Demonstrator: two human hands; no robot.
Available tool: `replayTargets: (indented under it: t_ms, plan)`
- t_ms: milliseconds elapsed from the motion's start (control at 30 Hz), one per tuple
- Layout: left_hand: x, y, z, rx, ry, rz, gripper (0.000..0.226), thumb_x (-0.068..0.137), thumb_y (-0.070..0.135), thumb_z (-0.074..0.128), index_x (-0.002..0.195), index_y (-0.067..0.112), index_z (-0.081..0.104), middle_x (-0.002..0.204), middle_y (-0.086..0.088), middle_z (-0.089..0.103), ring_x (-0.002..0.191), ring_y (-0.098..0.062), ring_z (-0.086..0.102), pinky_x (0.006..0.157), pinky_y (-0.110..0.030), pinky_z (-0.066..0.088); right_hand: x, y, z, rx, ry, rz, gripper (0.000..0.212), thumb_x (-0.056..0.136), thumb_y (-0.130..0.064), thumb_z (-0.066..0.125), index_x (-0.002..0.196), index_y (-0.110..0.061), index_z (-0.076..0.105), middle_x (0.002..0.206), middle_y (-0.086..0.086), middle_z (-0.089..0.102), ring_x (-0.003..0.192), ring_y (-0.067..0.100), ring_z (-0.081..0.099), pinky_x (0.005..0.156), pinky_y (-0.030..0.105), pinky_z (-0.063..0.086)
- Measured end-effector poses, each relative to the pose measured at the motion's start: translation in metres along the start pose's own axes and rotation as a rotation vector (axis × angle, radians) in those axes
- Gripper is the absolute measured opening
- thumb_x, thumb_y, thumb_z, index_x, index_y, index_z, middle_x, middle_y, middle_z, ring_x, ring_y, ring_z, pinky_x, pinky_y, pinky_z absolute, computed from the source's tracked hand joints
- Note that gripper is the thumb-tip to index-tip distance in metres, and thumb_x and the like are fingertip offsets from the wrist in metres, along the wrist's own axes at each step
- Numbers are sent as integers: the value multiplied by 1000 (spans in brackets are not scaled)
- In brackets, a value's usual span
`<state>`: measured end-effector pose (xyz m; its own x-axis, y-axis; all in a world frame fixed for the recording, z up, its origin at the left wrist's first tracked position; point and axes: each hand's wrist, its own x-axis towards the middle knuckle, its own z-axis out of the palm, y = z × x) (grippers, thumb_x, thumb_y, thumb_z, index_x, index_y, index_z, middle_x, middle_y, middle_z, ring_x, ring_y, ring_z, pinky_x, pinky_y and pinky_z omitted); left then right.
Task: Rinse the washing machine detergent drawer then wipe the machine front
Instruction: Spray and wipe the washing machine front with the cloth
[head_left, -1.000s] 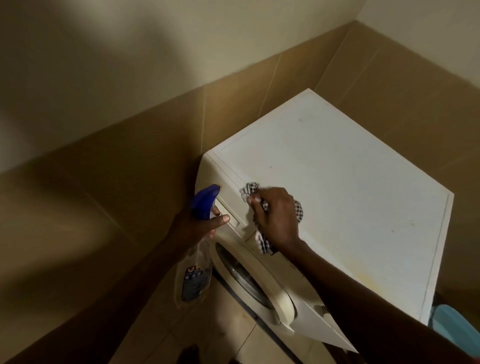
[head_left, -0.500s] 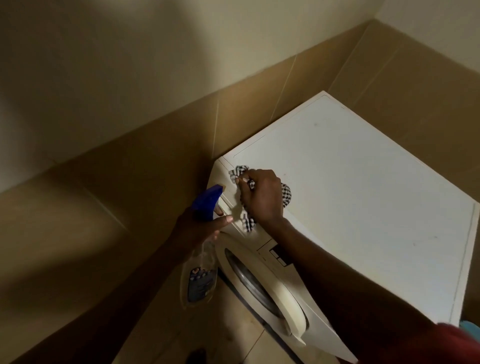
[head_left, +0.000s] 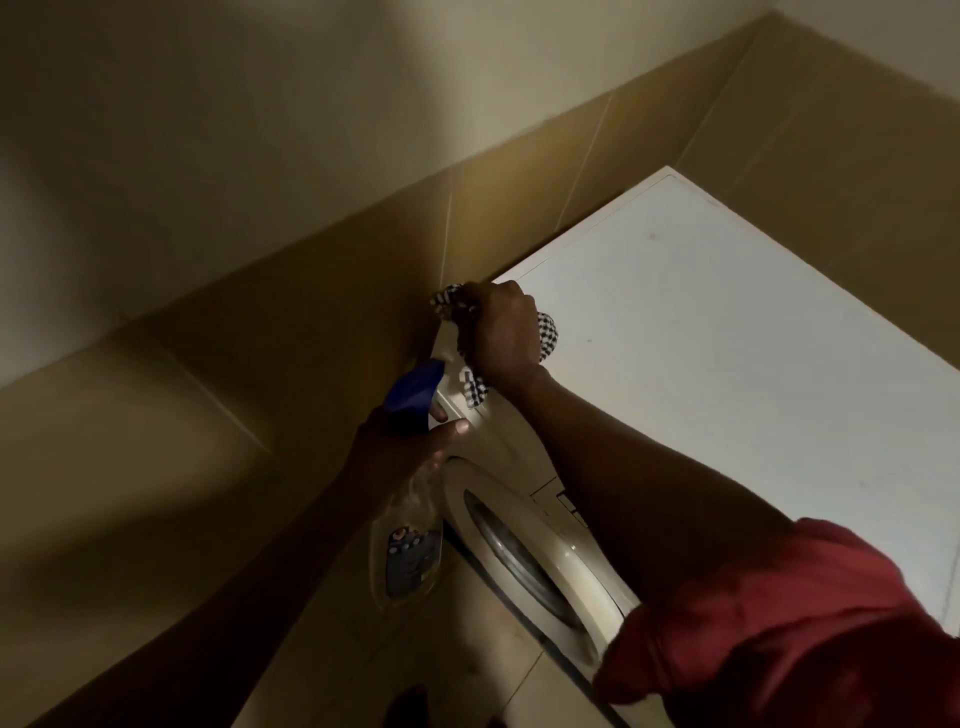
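View from above, looking down at a white washing machine (head_left: 727, 364) that stands in a corner of tan tiled wall (head_left: 260, 415). The person's right hand (head_left: 501, 332) is at the top left corner of the machine, where the lid meets the machine front (head_left: 498, 447). Its fingers are clenched tight around a bunched black-and-white checked cloth (head_left: 546, 335) and press it against that corner. Bits of cloth stick out past the knuckles, beside the palm and below the wrist. The right arm reaches across the front, with a red sleeve (head_left: 779, 623) pushed up near the elbow.

The left hand (head_left: 405, 452) is lower, just beside the machine front. Its fingers are wrapped around the neck of a clear spray bottle (head_left: 410, 561) with a blue head (head_left: 415, 387). One fingertip shows under the blue head, and the thumb points toward the front panel; whether it touches cannot be told. The bottle hangs down beside the round door (head_left: 519, 545), which is closed, above the dim tiled floor (head_left: 467, 665).
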<state>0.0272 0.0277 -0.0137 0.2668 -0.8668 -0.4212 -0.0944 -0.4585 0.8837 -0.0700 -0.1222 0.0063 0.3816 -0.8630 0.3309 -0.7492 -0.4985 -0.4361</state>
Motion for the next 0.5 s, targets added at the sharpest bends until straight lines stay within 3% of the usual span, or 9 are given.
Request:
replayTargets:
  t_ms: [100,200,367,500]
  plan:
    - [-4,-3,-3,-24,-15,1,26,79,34,80,88,14,66,55,4,64,53,-4,64,53,-16,50,-21,3,-2,-44,22,56,23,89,-26,62,105,-13,73,91,7,73,85,27,63,74,41,51]
    - [-5,0,-5,-41,-26,0,33,76,37,82,99,19,68,64,1,69,59,-9,67,56,-22,54,-51,20,-15,-55,32,90,23,93,-34,55,97,-19,72,86,0,71,82,21,58,74,39,46]
    - [-11,15,6,-81,-77,70,31,78,31,81,100,16,66,61,1,68,63,-19,66,63,-33,56,-57,29,-36,-21,31,139,18,91,-31,60,90,-20,74,83,-2,73,78,21,61,71,35,48]
    - [-15,11,11,-111,-90,77,38,73,33,86,101,18,66,74,-10,69,69,-27,67,69,-44,59,-77,35,-55,-78,45,135,15,87,-24,59,81,-18,72,75,0,70,69,22,59,62,33,46]
